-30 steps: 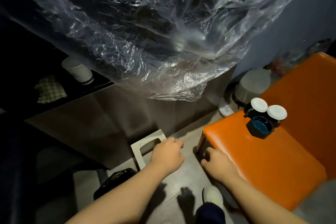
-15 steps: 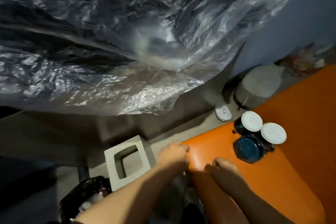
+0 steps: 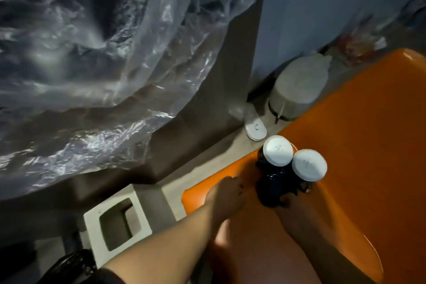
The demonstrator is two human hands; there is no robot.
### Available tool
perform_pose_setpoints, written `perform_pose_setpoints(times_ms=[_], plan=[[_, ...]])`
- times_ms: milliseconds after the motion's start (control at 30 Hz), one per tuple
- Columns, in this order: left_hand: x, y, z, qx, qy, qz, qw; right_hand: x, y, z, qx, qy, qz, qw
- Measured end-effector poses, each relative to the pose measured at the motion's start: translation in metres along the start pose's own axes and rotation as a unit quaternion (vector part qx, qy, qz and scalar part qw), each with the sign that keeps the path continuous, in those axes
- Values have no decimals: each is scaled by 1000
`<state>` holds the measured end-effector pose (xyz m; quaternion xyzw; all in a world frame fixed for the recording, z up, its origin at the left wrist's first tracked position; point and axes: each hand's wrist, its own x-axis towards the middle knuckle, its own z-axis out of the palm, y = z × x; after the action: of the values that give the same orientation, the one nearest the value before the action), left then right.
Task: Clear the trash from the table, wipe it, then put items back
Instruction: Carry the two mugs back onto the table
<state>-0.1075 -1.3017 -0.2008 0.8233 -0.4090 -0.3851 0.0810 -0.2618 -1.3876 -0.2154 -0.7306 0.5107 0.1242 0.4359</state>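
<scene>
Left hand (image 3: 227, 196): over the near-left corner of the orange desk (image 3: 368, 145), just beside the dark containers; fingers curled downward, grip unreadable in blur and shadow.
Right hand (image 3: 287, 203): in deep shadow at the base of the dark blue bowl (image 3: 268, 188), touching it; couldn't tell whether the fingers gripped it.
Task items: bowl plus two dark cups with white lids (image 3: 278, 150) (image 3: 309, 165), clustered and touching, on the desk near its left edge.
Plastic sheet (image 3: 92, 53): clear, crumpled, filled the upper left.
Floor: lidded grey bin (image 3: 299, 85) by the wall, hollow white square block (image 3: 92, 221) left of the desk, black bag (image 3: 69, 265) at the bottom left.
</scene>
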Motion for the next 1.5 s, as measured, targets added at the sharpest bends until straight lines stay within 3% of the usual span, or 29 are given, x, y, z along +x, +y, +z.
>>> perform_pose_setpoints(times_ms=[200,267,367,433,467,533,600,900,1167,1433,1500], plan=[[60,9,36,-108,-9,-27,994,37,34,-10,61,8,81,995],[76,15,46,-161,27,-55,985,48,46,-10,120,26,84,989],[93,29,46,-404,47,-102,908,67,59,-4,160,69,119,977],[107,29,49,-459,22,-103,882,78,65,-3,172,94,151,969],[115,27,53,-432,9,-103,896,81,66,-3,175,107,160,965],[128,23,55,-277,-2,-106,955,87,69,-6,184,123,169,960],[133,21,56,-163,-18,-108,981,91,72,-6,198,114,159,961],[138,22,61,-225,-53,-107,967,94,74,-1,404,71,180,894],[118,15,54,-385,-20,-109,916,71,61,-5,409,137,119,894],[56,-1,15,-413,56,-110,902,24,7,-8,367,148,34,918],[25,-4,-6,-381,64,-111,916,16,-9,-5,349,131,19,928]])
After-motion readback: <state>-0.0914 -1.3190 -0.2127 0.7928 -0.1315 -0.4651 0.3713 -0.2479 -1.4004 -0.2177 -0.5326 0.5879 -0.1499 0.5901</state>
